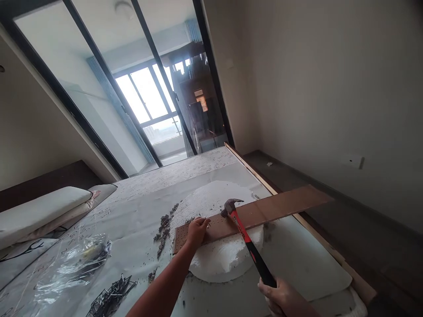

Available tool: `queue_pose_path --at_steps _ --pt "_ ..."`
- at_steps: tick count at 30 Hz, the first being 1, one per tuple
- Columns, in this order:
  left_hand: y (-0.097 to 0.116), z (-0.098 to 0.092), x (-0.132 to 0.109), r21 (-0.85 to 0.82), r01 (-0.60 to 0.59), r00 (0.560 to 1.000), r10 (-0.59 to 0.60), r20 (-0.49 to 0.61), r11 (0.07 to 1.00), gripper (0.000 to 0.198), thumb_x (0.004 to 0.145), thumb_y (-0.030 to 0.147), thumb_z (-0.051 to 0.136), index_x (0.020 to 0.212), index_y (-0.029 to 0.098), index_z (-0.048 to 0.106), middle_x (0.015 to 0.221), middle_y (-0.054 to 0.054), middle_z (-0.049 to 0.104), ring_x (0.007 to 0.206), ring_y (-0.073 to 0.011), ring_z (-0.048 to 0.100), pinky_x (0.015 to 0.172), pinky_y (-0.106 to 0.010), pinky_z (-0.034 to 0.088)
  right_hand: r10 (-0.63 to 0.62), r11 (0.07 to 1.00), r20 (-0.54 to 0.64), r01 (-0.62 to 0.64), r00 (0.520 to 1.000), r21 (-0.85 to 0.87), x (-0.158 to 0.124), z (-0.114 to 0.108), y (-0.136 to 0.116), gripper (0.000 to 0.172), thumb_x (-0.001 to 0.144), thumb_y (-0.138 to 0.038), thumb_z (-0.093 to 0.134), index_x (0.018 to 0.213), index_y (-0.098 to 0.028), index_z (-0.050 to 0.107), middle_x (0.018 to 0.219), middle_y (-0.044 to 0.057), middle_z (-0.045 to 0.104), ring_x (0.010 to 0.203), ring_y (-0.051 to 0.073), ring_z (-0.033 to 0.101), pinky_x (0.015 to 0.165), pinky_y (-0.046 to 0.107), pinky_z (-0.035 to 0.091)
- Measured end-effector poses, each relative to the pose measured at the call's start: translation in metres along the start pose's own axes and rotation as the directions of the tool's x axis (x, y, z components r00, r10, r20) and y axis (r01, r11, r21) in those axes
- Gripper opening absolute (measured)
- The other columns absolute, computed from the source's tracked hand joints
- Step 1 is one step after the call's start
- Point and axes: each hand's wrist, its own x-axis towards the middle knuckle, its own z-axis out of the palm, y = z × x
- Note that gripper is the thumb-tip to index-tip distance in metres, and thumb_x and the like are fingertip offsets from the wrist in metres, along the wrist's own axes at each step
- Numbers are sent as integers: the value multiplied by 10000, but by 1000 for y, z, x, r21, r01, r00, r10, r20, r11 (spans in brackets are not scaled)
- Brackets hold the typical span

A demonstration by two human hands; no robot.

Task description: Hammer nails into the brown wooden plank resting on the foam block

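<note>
My right hand point(284, 297) grips the black end of a red-and-black claw hammer point(246, 240), whose head rests just above a long brown wooden board point(274, 207). The board lies across a round white foam block point(224, 255). My left hand point(197, 230) rests on the board's left part, fingers pinched together at a small nail that stands on the wood. Rows of small dark dots, holes or nails, mark the board's left end.
A pile of dark nails point(112, 297) and a clear plastic bag point(76, 264) lie on the patterned sheet at the lower left. Small dark scraps point(164, 229) are strewn beside the foam. White cushions point(39, 211) sit at the left; glass sliding doors point(139, 88) stand behind.
</note>
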Motion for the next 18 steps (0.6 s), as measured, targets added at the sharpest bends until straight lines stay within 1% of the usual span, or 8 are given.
queue_pose_path --at_steps 1,3,6,10,13,15,18 --pt "-1 1 0 47 -30 1000 31 -8 998 404 721 521 505 580 155 602 721 -61 640 681 -171 583 665 -280 441 8 1000 4 -8 1000 -4 0 -1 0 432 659 -593 566 765 -204 410 348 -158 257 264 29 187 329 201 166" --pt "-2 3 1 88 -47 999 48 -3 995 417 731 530 482 592 161 617 743 -60 645 687 -176 574 657 -276 426 27 1000 5 -27 1000 1 0 -3 -1 427 674 -583 564 795 -198 425 361 -154 264 276 33 199 338 202 173" --pt "-6 6 1 89 -24 999 26 -21 996 424 745 527 455 619 161 630 717 -59 642 654 -176 558 617 -268 400 38 999 5 -38 999 -16 3 -6 2 416 686 -574 561 807 -196 435 378 -146 276 286 35 211 348 206 176" --pt "-8 11 0 94 -21 997 28 -73 995 417 748 513 446 578 164 600 620 -34 609 598 -160 528 582 -253 364 22 998 -14 -23 1000 -60 9 -7 4 443 619 -598 592 728 -208 412 359 -149 244 302 29 177 354 200 167" --pt "-10 15 0 112 -34 996 42 -77 993 419 752 511 443 560 164 582 595 -24 598 578 -149 518 571 -244 348 30 997 -34 -32 999 -67 5 -7 0 432 628 -588 591 740 -205 426 381 -136 262 328 35 189 356 198 158" --pt "-11 17 1 133 -41 996 51 -77 990 426 760 513 435 568 164 586 587 -23 596 578 -147 517 567 -240 341 37 997 -38 -39 999 -71 0 -6 -3 414 656 -565 586 777 -197 441 413 -125 287 350 39 211 361 194 171" --pt "-13 18 1 159 -34 994 49 -96 987 424 766 503 435 565 163 592 577 -22 593 577 -145 511 558 -236 334 43 996 -35 -46 998 -78 -5 -5 -6 419 659 -566 584 791 -193 447 422 -123 290 364 43 216 364 191 190"
